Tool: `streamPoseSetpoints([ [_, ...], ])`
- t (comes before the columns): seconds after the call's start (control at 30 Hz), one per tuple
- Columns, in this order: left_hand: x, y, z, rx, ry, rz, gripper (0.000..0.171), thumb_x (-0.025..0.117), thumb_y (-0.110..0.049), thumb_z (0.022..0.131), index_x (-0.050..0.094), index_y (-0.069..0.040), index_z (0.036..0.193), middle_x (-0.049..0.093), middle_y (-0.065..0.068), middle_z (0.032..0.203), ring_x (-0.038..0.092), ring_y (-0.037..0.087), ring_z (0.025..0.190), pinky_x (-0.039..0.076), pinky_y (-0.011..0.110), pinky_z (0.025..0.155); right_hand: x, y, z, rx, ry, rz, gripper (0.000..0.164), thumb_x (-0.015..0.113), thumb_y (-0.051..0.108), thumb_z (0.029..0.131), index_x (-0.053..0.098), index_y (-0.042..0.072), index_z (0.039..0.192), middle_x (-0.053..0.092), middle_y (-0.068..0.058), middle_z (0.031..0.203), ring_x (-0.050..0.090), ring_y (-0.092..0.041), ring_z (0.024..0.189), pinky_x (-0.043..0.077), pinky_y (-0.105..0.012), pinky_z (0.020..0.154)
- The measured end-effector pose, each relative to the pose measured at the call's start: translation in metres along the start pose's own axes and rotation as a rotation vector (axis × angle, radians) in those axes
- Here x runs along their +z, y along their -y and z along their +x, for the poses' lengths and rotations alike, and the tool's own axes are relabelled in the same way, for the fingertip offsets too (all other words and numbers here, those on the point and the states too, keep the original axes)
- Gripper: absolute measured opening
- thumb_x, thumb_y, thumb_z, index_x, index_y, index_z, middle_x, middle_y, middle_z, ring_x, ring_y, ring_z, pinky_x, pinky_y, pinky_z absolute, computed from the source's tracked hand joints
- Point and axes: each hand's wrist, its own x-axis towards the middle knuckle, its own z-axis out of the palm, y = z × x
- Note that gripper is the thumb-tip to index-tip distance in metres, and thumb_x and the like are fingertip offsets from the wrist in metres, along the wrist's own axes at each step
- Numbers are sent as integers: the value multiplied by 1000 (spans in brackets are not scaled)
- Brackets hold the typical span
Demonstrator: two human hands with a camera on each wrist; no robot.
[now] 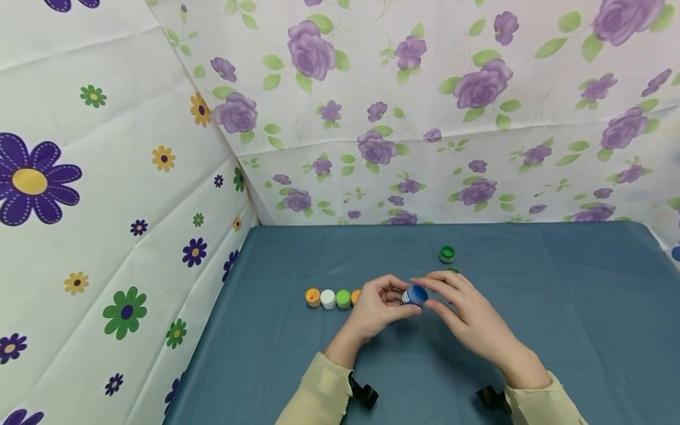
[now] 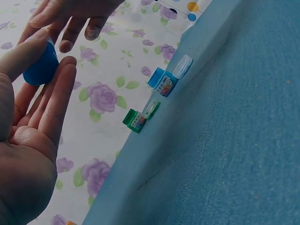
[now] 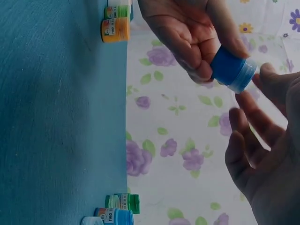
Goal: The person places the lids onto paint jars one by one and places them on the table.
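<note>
My left hand (image 1: 374, 307) grips a small blue paint jar (image 1: 415, 295) between thumb and fingers, tilted above the table. In the right wrist view, the blue jar (image 3: 227, 65) has a clear lid (image 3: 244, 77) at its end. My right hand (image 1: 473, 313) reaches in from the other side, with its thumb and index fingertip (image 3: 241, 97) on opposite edges of that lid. Its other fingers are loosely bent. In the left wrist view, part of the jar (image 2: 41, 70) is hidden behind the left thumb.
Left of the hands, orange (image 1: 313, 297), white (image 1: 327, 299) and light green (image 1: 343, 299) jars stand in a row, another orange one partly hidden. Behind the right hand are a green jar (image 2: 135, 120) and a blue jar (image 2: 162, 83), clear lids beside them. Floral cloth (image 1: 372, 147) hangs behind.
</note>
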Motion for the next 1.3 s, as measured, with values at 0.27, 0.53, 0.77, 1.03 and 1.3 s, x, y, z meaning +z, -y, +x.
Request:
streamPoseSetpoints([
  [0.27,-2,-1,-1,27,67,-14,35,80,0,94,65,16,121,75,-5,105,75,7,92,61,25,80,0,-3,0,-75,11,-18,50,74,2,100,68,26,143,58,3,133,56,-15,117,53,-36,84],
  [0.53,-2,1,0,43,99,-16,35,81,5,93,65,16,122,76,-2,105,74,8,94,62,26,82,2,-2,1,-5,23,-28,31,76,20,102,67,28,130,61,13,125,58,-12,116,54,-41,90],
  [0.77,1,3,0,61,50,62,31,81,7,92,68,11,120,76,13,106,75,8,91,64,31,82,6,3,2,74,24,-83,22,75,29,103,65,24,122,62,12,114,58,-10,106,55,-39,85],
  [1.03,4,0,-1,90,-5,110,29,81,10,90,70,11,116,76,21,106,75,7,91,65,36,84,10,4,4,53,11,-150,22,74,26,103,64,19,121,62,8,110,55,-9,98,51,-36,77],
  [1.3,5,1,-1,99,-18,125,29,82,9,90,70,10,116,75,22,106,75,6,90,64,36,84,11,7,5,83,17,-165,22,73,29,104,65,18,121,62,7,110,54,-9,97,50,-36,77],
])
